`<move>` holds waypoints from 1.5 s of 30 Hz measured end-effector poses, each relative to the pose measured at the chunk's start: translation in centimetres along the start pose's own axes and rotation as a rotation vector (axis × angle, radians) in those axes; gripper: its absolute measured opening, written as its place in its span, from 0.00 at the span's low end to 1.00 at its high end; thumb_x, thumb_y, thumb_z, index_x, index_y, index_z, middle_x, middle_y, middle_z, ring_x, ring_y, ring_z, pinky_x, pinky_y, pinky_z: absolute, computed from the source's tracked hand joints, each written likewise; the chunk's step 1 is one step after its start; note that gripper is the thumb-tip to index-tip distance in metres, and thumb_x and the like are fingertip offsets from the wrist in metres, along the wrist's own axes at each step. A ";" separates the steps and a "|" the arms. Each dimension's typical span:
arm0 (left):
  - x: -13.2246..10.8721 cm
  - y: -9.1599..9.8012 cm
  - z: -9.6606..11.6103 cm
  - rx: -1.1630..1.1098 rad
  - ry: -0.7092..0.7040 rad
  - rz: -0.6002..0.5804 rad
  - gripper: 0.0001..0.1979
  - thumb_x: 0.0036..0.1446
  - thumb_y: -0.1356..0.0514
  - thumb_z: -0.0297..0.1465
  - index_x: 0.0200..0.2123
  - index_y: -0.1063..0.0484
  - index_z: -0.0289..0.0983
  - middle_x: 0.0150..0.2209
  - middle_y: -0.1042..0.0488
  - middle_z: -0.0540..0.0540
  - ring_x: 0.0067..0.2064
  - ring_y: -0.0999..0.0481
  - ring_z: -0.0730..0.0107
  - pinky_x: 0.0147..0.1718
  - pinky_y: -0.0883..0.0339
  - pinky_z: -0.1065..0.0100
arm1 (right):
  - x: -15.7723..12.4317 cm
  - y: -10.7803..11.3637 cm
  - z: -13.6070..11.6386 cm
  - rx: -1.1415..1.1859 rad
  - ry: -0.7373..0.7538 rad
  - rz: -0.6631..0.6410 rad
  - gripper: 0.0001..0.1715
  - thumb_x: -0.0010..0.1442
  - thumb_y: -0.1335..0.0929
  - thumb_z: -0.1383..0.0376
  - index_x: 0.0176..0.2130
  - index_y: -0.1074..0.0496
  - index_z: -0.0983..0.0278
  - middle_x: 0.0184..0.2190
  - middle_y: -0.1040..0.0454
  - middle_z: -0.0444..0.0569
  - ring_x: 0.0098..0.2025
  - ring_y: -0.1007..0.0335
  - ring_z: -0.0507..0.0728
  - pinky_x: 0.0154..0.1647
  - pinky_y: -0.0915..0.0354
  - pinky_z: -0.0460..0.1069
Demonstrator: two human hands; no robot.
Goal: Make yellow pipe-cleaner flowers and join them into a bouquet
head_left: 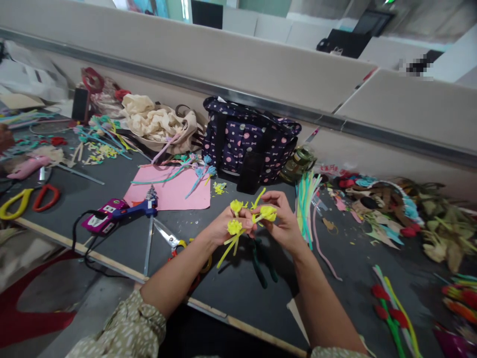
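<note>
My left hand (227,226) is closed around yellow pipe-cleaner flowers (234,227), whose stems stick out below the fingers. Another yellow flower (268,214) is pinched by my right hand (281,221), close against the left. Both hands are above the dark table, their fingertips nearly meeting. Under them lie dark green-handled pliers (259,263), partly hidden. Left of my wrist are scissors (167,236) with yellow and red handles, partly covered by the forearm. A purple and blue glue gun (122,211) rests farther left.
A pink sheet (171,191) carries blue and purple flower stems. Behind my hands stand a dark patterned bag (246,134) and a black phone (250,171). Pipe cleaners (307,204) lie to the right, red-tipped stems (391,308) nearer. Red- and yellow-handled scissors (46,197) lie far left.
</note>
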State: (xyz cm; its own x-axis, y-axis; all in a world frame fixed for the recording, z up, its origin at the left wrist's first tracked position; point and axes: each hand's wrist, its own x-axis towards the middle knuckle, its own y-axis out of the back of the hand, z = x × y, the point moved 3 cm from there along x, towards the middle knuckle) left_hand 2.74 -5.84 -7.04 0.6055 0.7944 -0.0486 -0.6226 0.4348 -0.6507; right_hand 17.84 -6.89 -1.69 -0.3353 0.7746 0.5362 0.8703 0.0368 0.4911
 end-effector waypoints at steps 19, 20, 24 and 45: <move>-0.8 -0.4 2.7 0.491 -0.506 0.295 0.11 0.48 0.32 0.35 0.23 0.26 0.34 0.24 0.34 0.50 0.29 0.34 0.74 0.31 0.42 0.70 | -0.6 -0.8 -0.3 -0.095 -0.185 0.016 0.06 0.64 0.35 0.64 0.37 0.28 0.61 0.34 0.26 0.47 0.36 0.30 0.56 0.39 0.36 0.49; -1.0 -0.5 2.9 0.544 -0.533 0.311 0.10 0.49 0.33 0.35 0.23 0.26 0.35 0.24 0.34 0.50 0.29 0.34 0.73 0.31 0.42 0.69 | -0.7 -0.8 -0.4 -0.098 -0.200 0.026 0.06 0.64 0.35 0.64 0.37 0.28 0.61 0.34 0.26 0.47 0.35 0.30 0.56 0.38 0.36 0.49; -1.6 -0.7 3.0 0.698 -0.606 0.389 0.09 0.52 0.35 0.35 0.24 0.26 0.36 0.25 0.32 0.49 0.29 0.34 0.72 0.32 0.41 0.68 | -1.0 -0.9 -0.5 -0.098 -0.263 0.029 0.05 0.62 0.34 0.64 0.37 0.27 0.61 0.33 0.25 0.46 0.35 0.29 0.56 0.38 0.35 0.49; -0.2 -0.2 1.1 0.286 -0.246 0.284 0.08 0.48 0.36 0.33 0.30 0.23 0.33 0.25 0.28 0.49 0.28 0.31 0.73 0.31 0.38 0.71 | -0.5 -1.3 1.4 0.428 -0.574 0.205 0.14 0.53 0.28 0.56 0.29 0.29 0.64 0.24 0.32 0.42 0.24 0.40 0.50 0.26 0.41 0.46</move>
State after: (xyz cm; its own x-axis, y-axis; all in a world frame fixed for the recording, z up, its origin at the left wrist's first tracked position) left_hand 2.23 -5.65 -6.06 0.2776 0.9607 0.0088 -0.8790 0.2577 -0.4011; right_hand 17.35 -6.48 -3.56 -0.0119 0.9961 0.0876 0.9989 0.0078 0.0469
